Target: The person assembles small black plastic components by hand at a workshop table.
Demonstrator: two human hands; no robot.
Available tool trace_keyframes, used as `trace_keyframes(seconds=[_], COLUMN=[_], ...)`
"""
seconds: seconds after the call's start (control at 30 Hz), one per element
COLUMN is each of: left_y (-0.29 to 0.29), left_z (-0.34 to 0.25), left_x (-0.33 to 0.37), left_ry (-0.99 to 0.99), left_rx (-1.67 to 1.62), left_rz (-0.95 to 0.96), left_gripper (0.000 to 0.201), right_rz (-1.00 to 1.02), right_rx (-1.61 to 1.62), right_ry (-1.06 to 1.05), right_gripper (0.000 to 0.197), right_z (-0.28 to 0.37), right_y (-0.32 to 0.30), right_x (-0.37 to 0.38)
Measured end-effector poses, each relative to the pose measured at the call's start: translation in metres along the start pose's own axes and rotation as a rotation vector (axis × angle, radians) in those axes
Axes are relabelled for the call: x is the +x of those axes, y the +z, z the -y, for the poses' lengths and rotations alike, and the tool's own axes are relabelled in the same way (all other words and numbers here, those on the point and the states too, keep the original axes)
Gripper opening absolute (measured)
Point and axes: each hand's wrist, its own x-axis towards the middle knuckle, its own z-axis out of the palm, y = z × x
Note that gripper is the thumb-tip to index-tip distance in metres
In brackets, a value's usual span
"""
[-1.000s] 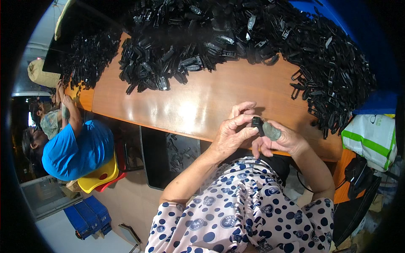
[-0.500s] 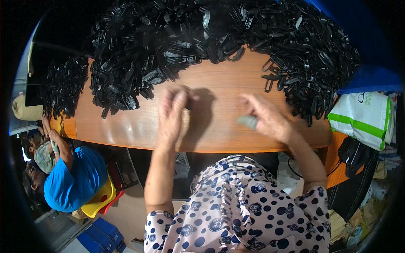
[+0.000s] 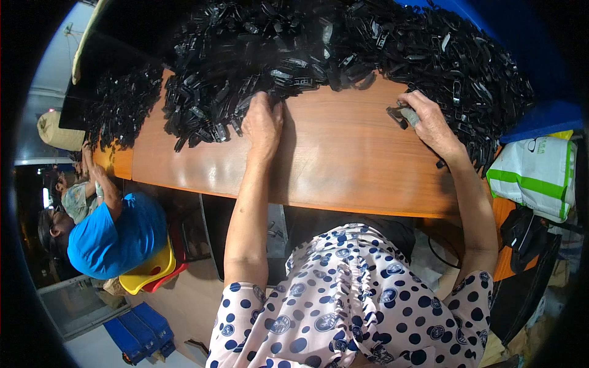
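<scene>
A broad heap of small black plastic parts (image 3: 239,67), some long and curved, some open frames, covers the far side of the wooden table (image 3: 343,159). My left hand (image 3: 262,126) is at the heap's near edge, its fingers curled in; what they hold, if anything, is hidden. At the right end of the heap my right hand (image 3: 429,122) has its thumb and fingers closed on a black plastic frame (image 3: 396,118). A grey-green cover (image 3: 409,115) sits on the right thumb.
Another person in a blue shirt (image 3: 116,236) sits at the left on a yellow chair (image 3: 147,275), by a smaller black heap (image 3: 119,110). A white and green bag (image 3: 534,175) stands at the right edge. Blue crates (image 3: 141,331) are on the floor.
Both hands have moved away from me to the heap, the left forward, the right forward and to the right. My right hand has taken hold of a black plastic frame. The view has shifted slightly.
</scene>
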Motion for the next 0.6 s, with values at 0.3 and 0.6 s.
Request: trace_keyframes(seconds=[0.3, 0.6], left_y=[-0.023, -0.029], left_z=[-0.015, -0.058], left_x=[-0.064, -0.124], left_ry=[-0.205, -0.324], left_rx=[-0.989, -1.45], left_rz=[0.248, 0.384], left_gripper=[0.014, 0.034], right_rz=[0.064, 0.231], right_rx=[-0.198, 0.015], right_ry=[-0.277, -0.163], right_gripper=[0.025, 0.025], right_z=[0.052, 0.057], right_y=[0.01, 0.063], right_x=[-0.005, -0.01])
